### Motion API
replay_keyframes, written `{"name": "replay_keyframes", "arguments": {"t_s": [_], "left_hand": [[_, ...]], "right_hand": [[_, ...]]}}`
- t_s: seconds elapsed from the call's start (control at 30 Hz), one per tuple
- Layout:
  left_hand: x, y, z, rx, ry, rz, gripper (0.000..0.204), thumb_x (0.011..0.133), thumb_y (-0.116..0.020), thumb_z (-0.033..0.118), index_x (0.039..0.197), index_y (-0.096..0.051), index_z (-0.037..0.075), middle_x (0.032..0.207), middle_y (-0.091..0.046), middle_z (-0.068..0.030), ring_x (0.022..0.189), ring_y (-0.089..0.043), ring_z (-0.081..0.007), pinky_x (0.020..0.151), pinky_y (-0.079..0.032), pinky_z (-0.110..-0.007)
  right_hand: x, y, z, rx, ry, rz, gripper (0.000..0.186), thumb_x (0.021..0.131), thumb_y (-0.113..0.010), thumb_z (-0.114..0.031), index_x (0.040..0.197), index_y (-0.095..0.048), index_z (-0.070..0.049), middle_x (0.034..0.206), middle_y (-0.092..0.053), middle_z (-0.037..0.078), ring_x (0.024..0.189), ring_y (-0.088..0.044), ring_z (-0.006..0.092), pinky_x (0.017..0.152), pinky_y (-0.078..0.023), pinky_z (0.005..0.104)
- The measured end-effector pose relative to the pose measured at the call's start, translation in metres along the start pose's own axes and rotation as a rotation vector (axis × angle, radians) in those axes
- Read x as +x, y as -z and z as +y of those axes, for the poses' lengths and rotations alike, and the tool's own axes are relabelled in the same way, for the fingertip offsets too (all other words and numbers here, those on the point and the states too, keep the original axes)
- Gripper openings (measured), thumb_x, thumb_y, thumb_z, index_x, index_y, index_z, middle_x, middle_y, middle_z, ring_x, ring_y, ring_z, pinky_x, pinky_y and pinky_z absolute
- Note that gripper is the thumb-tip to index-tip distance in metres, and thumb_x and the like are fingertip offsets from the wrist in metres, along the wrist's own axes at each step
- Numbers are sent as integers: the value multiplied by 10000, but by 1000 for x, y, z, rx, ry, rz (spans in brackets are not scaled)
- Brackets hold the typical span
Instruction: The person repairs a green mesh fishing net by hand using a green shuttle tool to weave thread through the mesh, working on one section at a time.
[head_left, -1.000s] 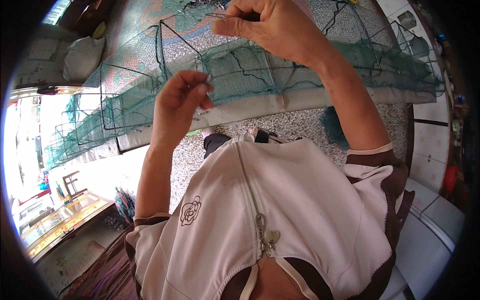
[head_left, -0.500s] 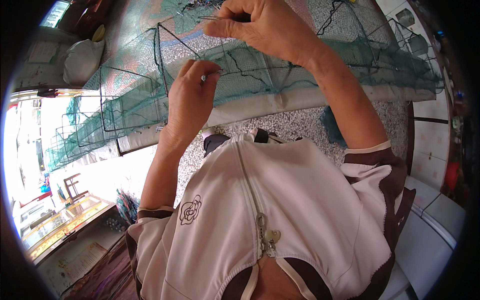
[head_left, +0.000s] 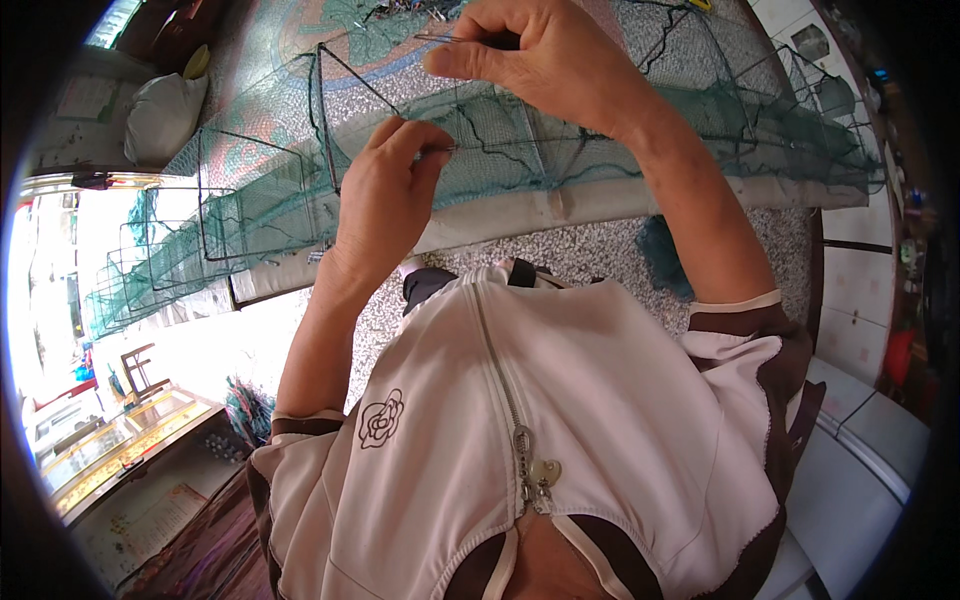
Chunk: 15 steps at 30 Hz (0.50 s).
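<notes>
A long green mesh net trap (head_left: pixel 590 150) with dark wire frames stretches across the pale-topped table in front of me. My right hand (head_left: pixel 530 50) is raised over its far side, thumb and fingers pinched on a thin, needle-like metal tool (head_left: pixel 436 38) that points left. Lower and to the left, my left hand (head_left: pixel 385 195) is closed at the near side of the netting, beside an upright black frame wire (head_left: pixel 322 115). A fine dark tip shows at its thumb and forefinger; what they pinch is mostly hidden.
Small dark and coloured bits (head_left: pixel 415 10) lie on the table's far part. A white sack (head_left: pixel 165 118) stands at the far left. Dark green netting (head_left: pixel 663 258) hangs below the table edge at right. A glass-topped case (head_left: pixel 140 440) is at lower left, pale cabinets (head_left: pixel 860 450) at lower right.
Both hands have shifted slightly to the right, the right one also a little nearer. The small shiny bit at my left fingers no longer shows. My right hand still grips the thin tool.
</notes>
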<state>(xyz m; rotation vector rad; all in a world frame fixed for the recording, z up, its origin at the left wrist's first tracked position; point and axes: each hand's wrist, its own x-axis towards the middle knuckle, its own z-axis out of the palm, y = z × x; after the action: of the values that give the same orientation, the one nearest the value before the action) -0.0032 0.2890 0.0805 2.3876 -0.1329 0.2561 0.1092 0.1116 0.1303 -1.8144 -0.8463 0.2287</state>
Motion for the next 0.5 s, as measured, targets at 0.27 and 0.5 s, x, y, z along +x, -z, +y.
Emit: {"name": "replay_keyframes", "arguments": {"t_s": [0.27, 0.5], "left_hand": [[3, 3, -2, 30, 39, 29, 87, 906, -633, 79, 975, -669, 40, 926, -631, -131, 768, -650, -320, 672, -507, -384], [2, -2, 0, 55, -4, -9, 91, 903, -627, 80, 977, -669, 50, 938, -635, -127, 798, -647, -342, 690, -511, -409]], "right_hand": [[0, 1, 3, 72, 64, -67, 344, 934, -710, -281, 738, -576, -32, 617, -510, -24, 593, -423, 63, 523, -367, 276], [2, -2, 3, 31, 25, -6, 317, 940, -703, -259, 769, -589, -19, 628, -513, -15, 620, -443, 70, 548, -391, 283]]}}
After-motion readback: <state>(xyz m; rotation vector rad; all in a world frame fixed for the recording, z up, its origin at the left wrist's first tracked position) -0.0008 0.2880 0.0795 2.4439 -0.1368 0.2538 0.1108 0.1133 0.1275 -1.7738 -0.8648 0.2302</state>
